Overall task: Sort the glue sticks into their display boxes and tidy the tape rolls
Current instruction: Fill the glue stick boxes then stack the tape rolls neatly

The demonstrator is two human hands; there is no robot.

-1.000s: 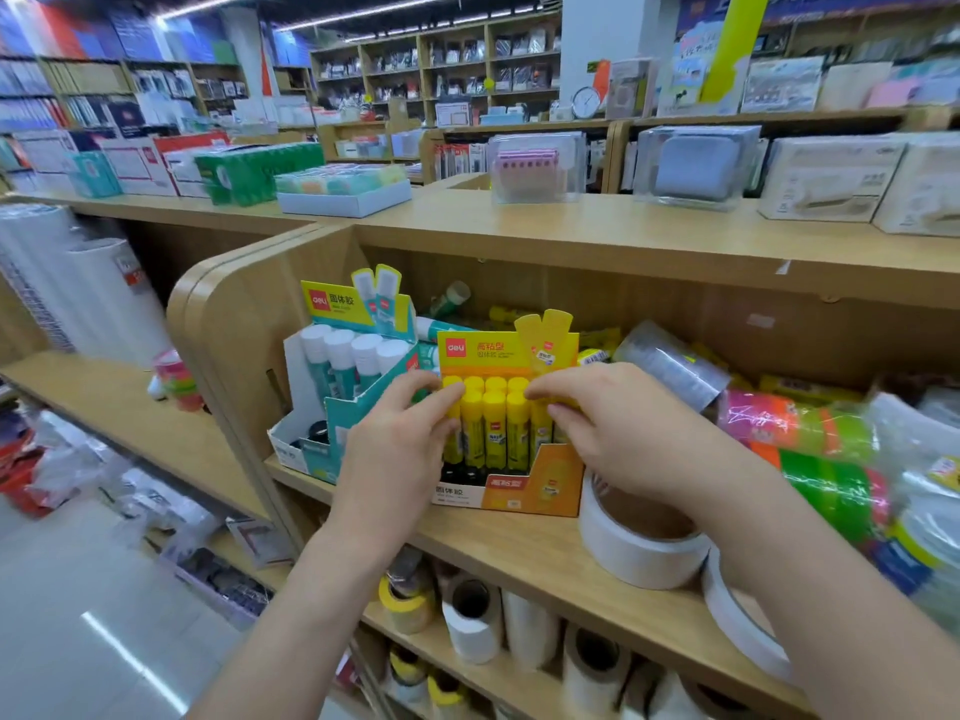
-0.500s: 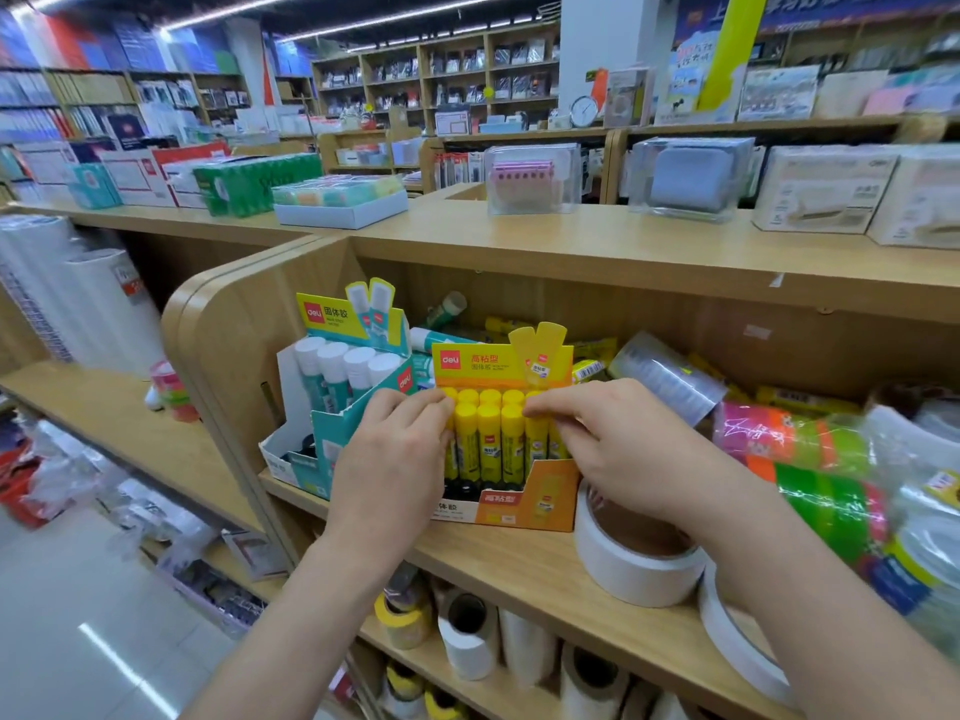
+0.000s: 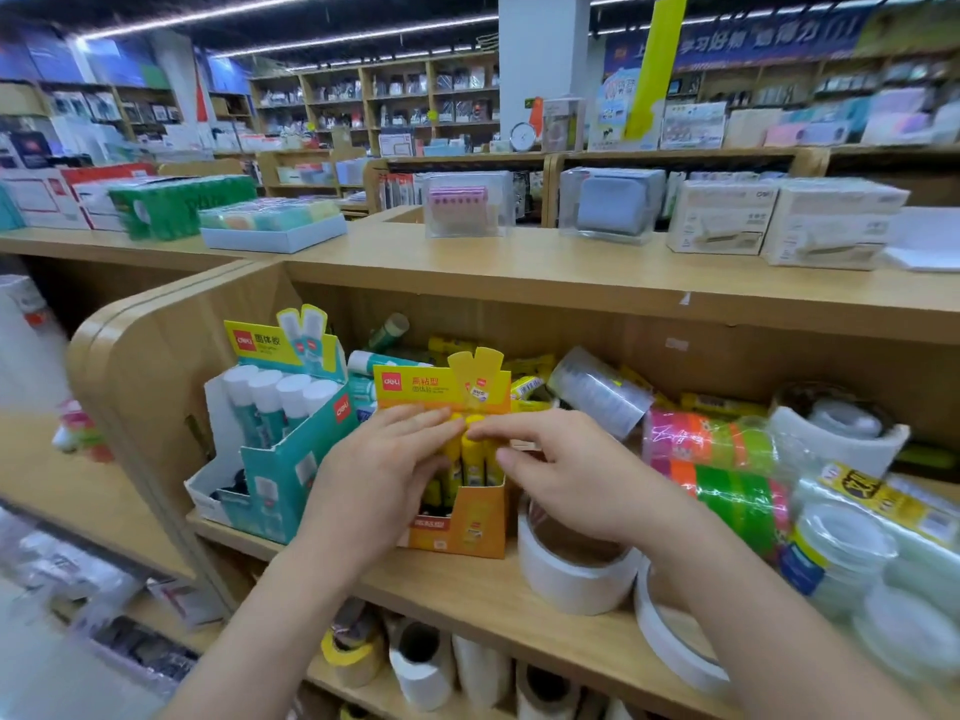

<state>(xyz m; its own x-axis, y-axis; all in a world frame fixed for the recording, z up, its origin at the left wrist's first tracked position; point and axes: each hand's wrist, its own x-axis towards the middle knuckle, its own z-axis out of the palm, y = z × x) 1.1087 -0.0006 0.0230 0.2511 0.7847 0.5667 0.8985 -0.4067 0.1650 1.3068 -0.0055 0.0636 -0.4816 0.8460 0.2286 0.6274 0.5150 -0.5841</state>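
Your long light wooden shelf (image 3: 493, 589) carries everything here, so work at its front edge. The bundle of neon pink and green tape rolls in clear wrap (image 3: 711, 459) crowds the right side, apart from your hands. The wide white tape roll (image 3: 571, 579) stands just beside the box and under your right wrist, so mind you don't knock it. The teal cardboard display box (image 3: 291, 470) of white-capped sticks stands to the left. Next to it, the orange-and-yellow cardboard display box (image 3: 462, 527) holds the upright yellow glue sticks (image 3: 472, 459). Your left hand (image 3: 379, 480) lies with fingers nearly straight across their caps, holding nothing. Your right hand (image 3: 566, 475) also has fingertips on the caps; I cannot tell whether it pinches a stick. Press evenly, I'd judge, so the rows seat level and the box doesn't slide. Loose yellow sticks (image 3: 524, 387) behind the boxes are not yet sorted.
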